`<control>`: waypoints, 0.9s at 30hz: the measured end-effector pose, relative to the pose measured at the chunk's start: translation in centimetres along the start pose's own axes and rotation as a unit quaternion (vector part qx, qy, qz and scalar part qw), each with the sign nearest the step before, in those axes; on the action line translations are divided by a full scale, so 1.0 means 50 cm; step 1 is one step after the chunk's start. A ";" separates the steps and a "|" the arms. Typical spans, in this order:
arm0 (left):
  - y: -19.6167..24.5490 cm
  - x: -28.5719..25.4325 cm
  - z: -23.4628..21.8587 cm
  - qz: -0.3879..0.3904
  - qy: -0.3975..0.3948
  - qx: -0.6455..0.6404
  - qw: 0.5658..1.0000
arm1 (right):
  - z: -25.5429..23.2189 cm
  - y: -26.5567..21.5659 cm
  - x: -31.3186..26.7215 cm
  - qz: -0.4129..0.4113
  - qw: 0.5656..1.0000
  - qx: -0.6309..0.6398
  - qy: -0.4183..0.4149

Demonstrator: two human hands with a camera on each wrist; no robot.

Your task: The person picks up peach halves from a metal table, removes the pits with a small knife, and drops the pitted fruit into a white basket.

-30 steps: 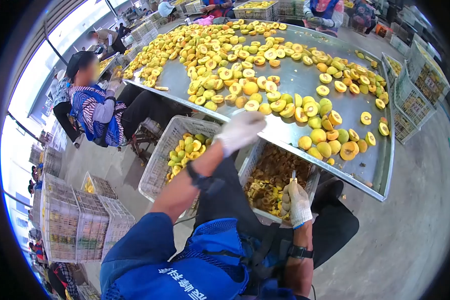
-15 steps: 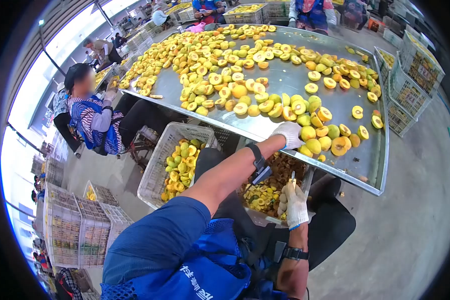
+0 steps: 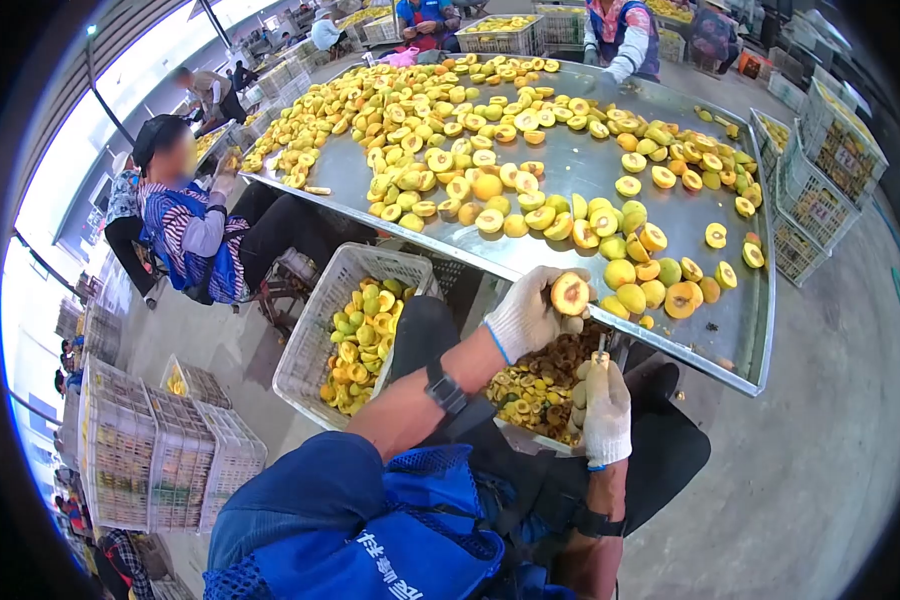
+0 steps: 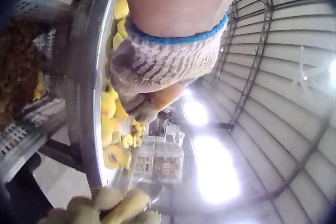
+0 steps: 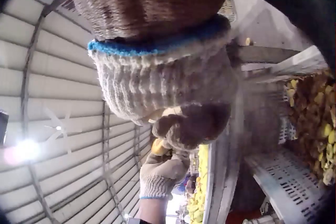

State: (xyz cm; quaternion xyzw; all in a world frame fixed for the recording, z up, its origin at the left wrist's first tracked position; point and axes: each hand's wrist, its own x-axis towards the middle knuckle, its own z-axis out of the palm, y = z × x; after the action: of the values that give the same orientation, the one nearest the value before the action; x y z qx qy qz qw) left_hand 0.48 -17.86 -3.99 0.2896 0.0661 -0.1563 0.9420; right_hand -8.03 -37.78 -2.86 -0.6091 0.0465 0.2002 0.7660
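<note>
The left hand (image 3: 526, 315), in a white knit glove, holds a halved yellow fruit (image 3: 570, 293) over the table's near edge, its cut side and reddish centre facing up. In the left wrist view that hand (image 4: 163, 64) is bent round an orange-yellow piece (image 4: 169, 96). Below and to the right, the gloved right hand (image 3: 607, 415) grips a small tool (image 3: 600, 354), of which only a short upright end shows. The right wrist view shows the right hand (image 5: 173, 92) with curled fingers, the left hand (image 5: 164, 175) beyond it. The hands are close but apart.
A metal table (image 3: 450, 238) carries many cut fruits (image 3: 410, 130). Beneath its near edge stands a crate of brown and yellow scraps (image 3: 530, 395); left of it, a crate (image 3: 305, 345) holds fruit halves. A seated person (image 3: 195, 225) is at left, stacked crates (image 3: 820, 180) at right.
The left hand has come back from the fruits at the table edge and now holds a half. The right hand, still gripping the tool, has shifted slightly up and right.
</note>
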 end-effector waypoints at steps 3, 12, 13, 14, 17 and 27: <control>-0.030 -0.039 0.024 0.019 0.017 0.004 1.000 | 0.015 0.012 0.006 -0.050 0.997 -0.050 -0.004; -0.093 -0.067 0.043 0.116 0.088 0.082 0.986 | 0.035 0.012 0.006 -0.229 0.930 -0.285 0.035; -0.095 -0.067 0.048 0.115 0.088 0.082 0.986 | 0.033 0.015 0.010 -0.238 0.926 -0.288 0.049; -0.098 -0.068 0.053 0.117 0.108 0.069 0.985 | 0.033 0.018 0.011 -0.246 0.923 -0.291 0.062; -0.102 -0.073 0.062 0.118 0.116 0.052 0.985 | 0.035 0.012 0.011 -0.251 0.917 -0.304 0.055; -0.126 -0.069 0.073 0.134 0.104 0.022 0.985 | 0.041 0.035 0.028 -0.251 0.925 -0.277 0.067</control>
State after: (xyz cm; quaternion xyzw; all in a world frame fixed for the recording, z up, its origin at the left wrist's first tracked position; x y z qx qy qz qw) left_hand -4.71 -23.97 -3.53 0.3311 0.1208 0.0004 0.9358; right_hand -7.72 -35.18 -4.39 -0.8008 -0.1143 -0.0349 0.5868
